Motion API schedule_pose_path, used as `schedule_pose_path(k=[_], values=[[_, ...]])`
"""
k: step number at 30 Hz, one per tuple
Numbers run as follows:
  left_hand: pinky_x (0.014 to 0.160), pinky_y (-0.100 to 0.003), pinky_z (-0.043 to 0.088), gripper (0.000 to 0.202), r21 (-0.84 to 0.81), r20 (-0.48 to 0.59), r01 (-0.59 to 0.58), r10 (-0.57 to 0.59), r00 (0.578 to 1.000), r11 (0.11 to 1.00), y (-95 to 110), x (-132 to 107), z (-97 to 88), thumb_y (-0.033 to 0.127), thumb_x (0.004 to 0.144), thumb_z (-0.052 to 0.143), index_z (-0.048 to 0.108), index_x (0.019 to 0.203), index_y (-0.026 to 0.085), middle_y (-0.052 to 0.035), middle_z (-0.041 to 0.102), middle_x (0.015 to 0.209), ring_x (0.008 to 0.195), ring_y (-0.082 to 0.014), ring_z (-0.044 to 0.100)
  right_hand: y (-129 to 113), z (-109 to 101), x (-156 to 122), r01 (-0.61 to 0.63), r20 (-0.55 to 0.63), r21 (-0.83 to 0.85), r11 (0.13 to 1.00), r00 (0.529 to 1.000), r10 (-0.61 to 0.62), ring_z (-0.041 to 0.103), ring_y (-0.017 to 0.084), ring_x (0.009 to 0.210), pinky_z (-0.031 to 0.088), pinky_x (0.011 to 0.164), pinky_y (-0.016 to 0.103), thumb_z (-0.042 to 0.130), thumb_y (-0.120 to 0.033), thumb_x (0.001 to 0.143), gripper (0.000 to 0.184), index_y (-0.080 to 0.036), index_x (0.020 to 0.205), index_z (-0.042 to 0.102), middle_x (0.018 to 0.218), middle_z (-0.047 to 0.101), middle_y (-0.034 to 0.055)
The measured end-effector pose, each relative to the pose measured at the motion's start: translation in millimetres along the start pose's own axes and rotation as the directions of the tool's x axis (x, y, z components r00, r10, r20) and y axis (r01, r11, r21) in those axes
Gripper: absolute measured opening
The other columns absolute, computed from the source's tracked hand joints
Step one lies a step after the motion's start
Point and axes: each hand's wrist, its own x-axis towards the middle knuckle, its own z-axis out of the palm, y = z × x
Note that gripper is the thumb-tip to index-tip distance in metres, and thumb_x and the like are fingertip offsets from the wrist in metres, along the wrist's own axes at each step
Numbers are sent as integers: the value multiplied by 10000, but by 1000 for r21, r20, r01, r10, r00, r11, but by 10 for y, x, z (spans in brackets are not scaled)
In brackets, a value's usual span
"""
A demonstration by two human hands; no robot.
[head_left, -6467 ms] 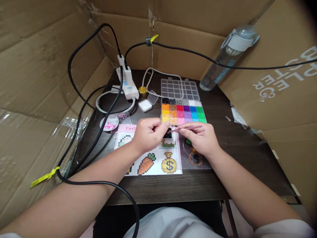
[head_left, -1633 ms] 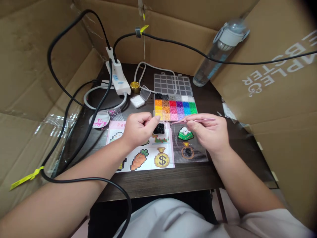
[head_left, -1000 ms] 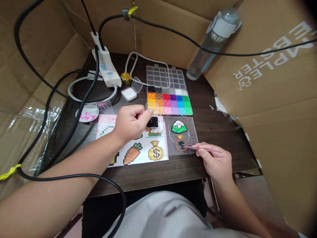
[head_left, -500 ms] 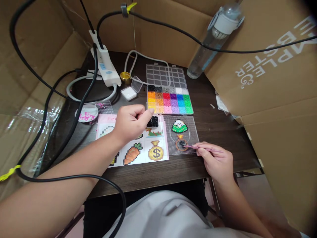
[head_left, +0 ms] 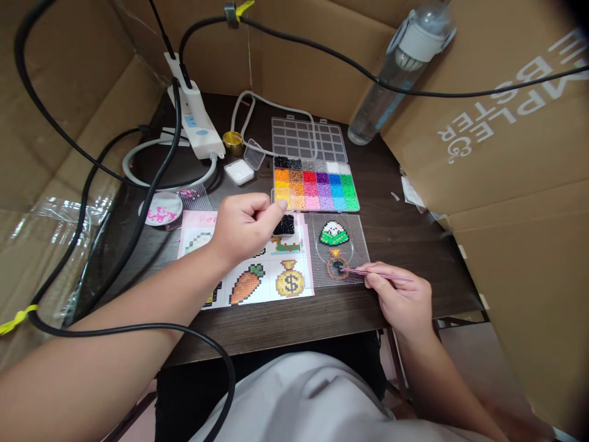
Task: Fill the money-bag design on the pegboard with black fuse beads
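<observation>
My right hand (head_left: 405,301) is closed round pink tweezers (head_left: 380,274), whose tips reach the unfinished bead ring (head_left: 330,273) in orange and brown with black beads inside. That ring sits on a clear pegboard (head_left: 356,245), below a finished white and green rice-ball bead figure (head_left: 334,234). Over the pattern sheet (head_left: 301,291), my left hand (head_left: 248,224) is closed, its thumb and forefinger at the small open box of black beads (head_left: 284,226). The hand covers the box's left side, and its curled fingers are partly hidden.
Behind the pegboard lies a sorting case (head_left: 317,184) of coloured beads, lid open. A white bead box (head_left: 239,172), gold cup (head_left: 233,142) and dish of pink beads (head_left: 161,210) stand left. A bottle (head_left: 396,80), power strip (head_left: 197,123) and cables (head_left: 322,52) surround the workspace.
Almost nothing differs. The tweezers and right hand have shifted very slightly at the bead ring, while my left hand stays in place.
</observation>
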Motion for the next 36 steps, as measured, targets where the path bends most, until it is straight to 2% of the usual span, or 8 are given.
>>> schedule_pose_path(k=[10, 22, 27, 32, 35, 36], values=[[453, -275, 226, 484, 1, -2, -2, 2, 1000, 1000, 2, -5, 7, 295, 799, 619, 294, 461, 176, 46, 267, 458, 466, -78, 260, 22, -10, -3, -11, 11, 10, 1000, 1000, 11, 683, 123, 679, 567, 580, 228, 696, -143, 832, 175, -281, 864, 798, 855, 784, 13], [440, -269, 237, 470, 0, -11, 4, -4, 1000, 1000, -1, -6, 8, 301, 796, 622, 324, 455, 176, 42, 302, 448, 461, -77, 277, -30, 1, 16, -16, 3, -12, 1000, 1000, 16, 697, 162, 689, 582, 579, 272, 707, -185, 820, 109, -244, 825, 798, 834, 784, 47], [436, -271, 233, 470, -3, -13, 0, 0, 1000, 1000, 8, -5, 4, 293, 797, 620, 318, 455, 179, 41, 287, 447, 460, -81, 271, 30, -4, -13, -24, -22, 12, 1000, 999, 25, 688, 171, 669, 581, 599, 308, 718, -203, 813, 79, -229, 816, 792, 825, 778, 58], [439, -273, 233, 482, 3, -13, 7, -7, 1000, 1000, 21, -5, -6, 288, 792, 623, 292, 459, 181, 41, 274, 451, 460, -83, 267, 1, -15, 104, 75, -86, 161, 984, 994, -62, 711, 191, 746, 582, 681, 345, 730, -163, 799, 103, -250, 812, 784, 810, 775, 39], [442, -271, 231, 481, 9, -7, 7, -7, 1000, 1000, 29, -6, -8, 292, 795, 619, 291, 462, 180, 42, 272, 458, 465, -82, 265, -199, -39, 362, 207, -148, 171, 963, 972, -183, 708, 201, 742, 575, 650, 350, 770, -162, 764, 106, -251, 819, 786, 799, 769, 41], [441, -270, 225, 481, 11, -5, 4, -4, 1000, 1000, 32, -5, -10, 291, 795, 618, 289, 462, 180, 43, 265, 459, 465, -81, 258, -284, -43, 474, 230, -154, 163, 959, 967, -205, 686, 182, 681, 566, 613, 346, 777, -178, 763, 98, -250, 829, 785, 823, 769, 44]])
